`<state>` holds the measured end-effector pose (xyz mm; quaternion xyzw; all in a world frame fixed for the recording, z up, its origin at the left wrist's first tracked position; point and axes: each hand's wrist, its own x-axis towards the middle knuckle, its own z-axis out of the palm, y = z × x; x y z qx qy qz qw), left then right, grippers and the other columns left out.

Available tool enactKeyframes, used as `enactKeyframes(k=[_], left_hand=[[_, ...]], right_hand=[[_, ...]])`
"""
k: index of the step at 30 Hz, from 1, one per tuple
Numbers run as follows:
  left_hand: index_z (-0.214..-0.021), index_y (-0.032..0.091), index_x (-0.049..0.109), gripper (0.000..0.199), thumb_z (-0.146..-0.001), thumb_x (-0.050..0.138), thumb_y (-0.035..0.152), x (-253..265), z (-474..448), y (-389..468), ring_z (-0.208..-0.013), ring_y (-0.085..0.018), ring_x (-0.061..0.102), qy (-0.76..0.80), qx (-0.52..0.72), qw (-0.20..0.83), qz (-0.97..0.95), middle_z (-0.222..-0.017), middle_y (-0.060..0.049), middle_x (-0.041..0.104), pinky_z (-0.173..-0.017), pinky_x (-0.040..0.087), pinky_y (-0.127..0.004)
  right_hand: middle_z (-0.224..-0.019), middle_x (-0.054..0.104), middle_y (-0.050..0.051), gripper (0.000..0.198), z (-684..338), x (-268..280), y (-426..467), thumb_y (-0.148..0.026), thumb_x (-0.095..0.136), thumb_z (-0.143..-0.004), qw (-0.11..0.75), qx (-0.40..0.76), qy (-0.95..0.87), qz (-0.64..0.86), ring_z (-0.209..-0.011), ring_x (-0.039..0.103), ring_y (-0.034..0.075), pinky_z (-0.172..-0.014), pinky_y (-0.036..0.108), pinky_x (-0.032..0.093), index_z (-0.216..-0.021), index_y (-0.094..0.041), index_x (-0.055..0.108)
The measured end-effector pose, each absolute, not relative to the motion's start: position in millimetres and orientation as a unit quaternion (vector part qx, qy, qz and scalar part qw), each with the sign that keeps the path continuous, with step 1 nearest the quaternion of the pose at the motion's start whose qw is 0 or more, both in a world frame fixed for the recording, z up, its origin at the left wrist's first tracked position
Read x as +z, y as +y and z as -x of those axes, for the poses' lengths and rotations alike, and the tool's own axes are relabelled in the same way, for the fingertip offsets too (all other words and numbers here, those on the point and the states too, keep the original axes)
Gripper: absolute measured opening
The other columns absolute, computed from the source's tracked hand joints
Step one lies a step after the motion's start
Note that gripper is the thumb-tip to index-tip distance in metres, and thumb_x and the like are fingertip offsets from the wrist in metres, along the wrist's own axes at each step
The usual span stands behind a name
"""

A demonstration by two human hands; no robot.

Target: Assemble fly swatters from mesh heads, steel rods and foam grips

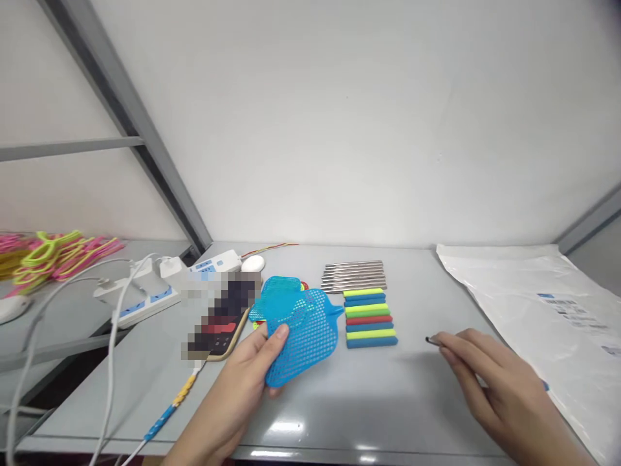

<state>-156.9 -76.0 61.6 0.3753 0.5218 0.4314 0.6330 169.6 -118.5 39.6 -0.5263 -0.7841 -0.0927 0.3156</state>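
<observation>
The person's left hand (252, 356) pinches a blue mesh paddle (303, 343), thumb pressed flat on its upper face and the other fingers mostly hidden beneath; the paddle is held over the grey table (417, 408) near the middle of the view, its narrow pointed stem turned to the right, toward the row of coloured sticks (371, 319); another blue mesh piece (276, 291) shows just behind it, with bits of red and yellow mesh peeping out at its edges, though whether the two blue pieces touch cannot be told; the right hand (495, 375), well apart on the other side of the sticks, has thumb and forefinger closed on a slim dark-tipped rod (433, 341), only a short end of which shows past the fingertips; beyond the sticks lie thin metal rods (354, 276) side by side; a white plastic package (528, 304) spreads along the table's right side; to the left of the paddle lies a phone (226, 317), its screen blurred, near a white power strip (148, 307).
</observation>
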Motion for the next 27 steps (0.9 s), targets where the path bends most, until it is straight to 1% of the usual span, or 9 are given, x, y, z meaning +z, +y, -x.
enactKeyframes(k=[2,4,7,9,12,15,19,23,27], left_hand=[[-0.081,0.016,0.058,0.036,-0.081,0.064,0.052,62,150,-78,-0.05,-0.007,0.04,0.498,0.406,0.641,-0.42,-0.061,0.004,0.047,-0.043,0.031,-0.018],[-0.092,0.017,0.06,0.038,-0.083,0.06,0.053,62,146,-81,-0.05,-0.006,0.039,0.466,0.38,0.664,-0.444,-0.063,0.004,0.047,-0.043,0.029,-0.018],[-0.103,0.017,0.061,0.042,-0.084,0.058,0.055,57,147,-85,-0.05,-0.006,0.036,0.418,0.353,0.713,-0.438,-0.066,0.003,0.047,-0.043,0.026,-0.018],[-0.103,0.016,0.062,0.043,-0.084,0.058,0.055,52,152,-86,-0.049,-0.005,0.035,0.398,0.356,0.735,-0.418,-0.066,0.003,0.047,-0.043,0.024,-0.019],[-0.098,0.015,0.062,0.042,-0.083,0.061,0.054,45,165,-84,-0.049,-0.005,0.036,0.386,0.386,0.737,-0.399,-0.065,0.004,0.045,-0.043,0.022,-0.019],[-0.095,0.016,0.059,0.038,-0.083,0.061,0.053,41,176,-80,-0.046,-0.004,0.033,0.402,0.441,0.715,-0.364,-0.065,0.005,0.043,-0.042,0.019,-0.02],[-0.106,0.02,0.053,0.036,-0.086,0.056,0.05,36,181,-75,-0.043,-0.005,0.036,0.434,0.569,0.628,-0.304,-0.063,0.006,0.045,-0.044,0.022,-0.02],[-0.104,0.022,0.046,0.023,-0.089,0.053,0.038,28,179,-80,-0.044,-0.007,0.031,0.472,0.649,0.532,-0.269,-0.054,0.01,0.035,-0.046,0.023,-0.02],[-0.102,0.022,0.044,0.014,-0.093,0.044,0.033,21,176,-88,-0.05,-0.008,0.03,0.495,0.616,0.519,-0.325,-0.057,0.008,0.034,-0.05,0.024,-0.021]], right_hand=[[-0.084,0.062,0.004,0.021,-146,45,-116,-0.027,0.048,-0.094,0.336,-0.035,-0.786,0.517,-0.068,0.059,0.016,-0.055,0.024,0.047,-0.113,-0.024,0.056],[-0.092,0.064,0.004,0.029,-124,54,-112,-0.034,0.05,-0.093,0.341,0.014,-0.791,0.508,-0.068,0.062,0.015,-0.051,0.022,0.049,-0.12,-0.025,0.051],[-0.107,0.064,0.006,0.042,-101,66,-103,-0.039,0.053,-0.092,0.305,0.059,-0.829,0.466,-0.075,0.065,0.014,-0.06,0.022,0.053,-0.131,-0.027,0.043],[-0.107,0.064,0.006,0.04,-90,69,-96,-0.035,0.051,-0.093,0.274,0.049,-0.869,0.409,-0.073,0.065,0.013,-0.06,0.023,0.052,-0.132,-0.028,0.044],[-0.097,0.065,0.005,0.03,-79,67,-86,-0.028,0.046,-0.096,0.241,-0.008,-0.915,0.324,-0.065,0.062,0.012,-0.053,0.023,0.047,-0.125,-0.027,0.052],[-0.088,0.065,0.004,0.026,-68,66,-71,-0.024,0.047,-0.095,0.245,-0.074,-0.928,0.27,-0.063,0.059,0.013,-0.052,0.025,0.042,-0.12,-0.025,0.057],[-0.076,0.062,0.0,0.024,-52,70,-35,-0.018,0.049,-0.095,0.268,-0.123,-0.924,0.244,-0.056,0.052,0.01,-0.051,0.024,0.036,-0.116,-0.022,0.059],[-0.083,0.066,0.0,0.025,-34,63,9,-0.019,0.051,-0.094,0.28,-0.147,-0.921,0.228,-0.058,0.054,0.007,-0.051,0.023,0.036,-0.117,-0.023,0.059],[-0.092,0.067,0.002,0.027,-23,47,37,-0.017,0.048,-0.096,0.259,-0.124,-0.934,0.21,-0.065,0.059,0.008,-0.055,0.022,0.038,-0.12,-0.023,0.058]])
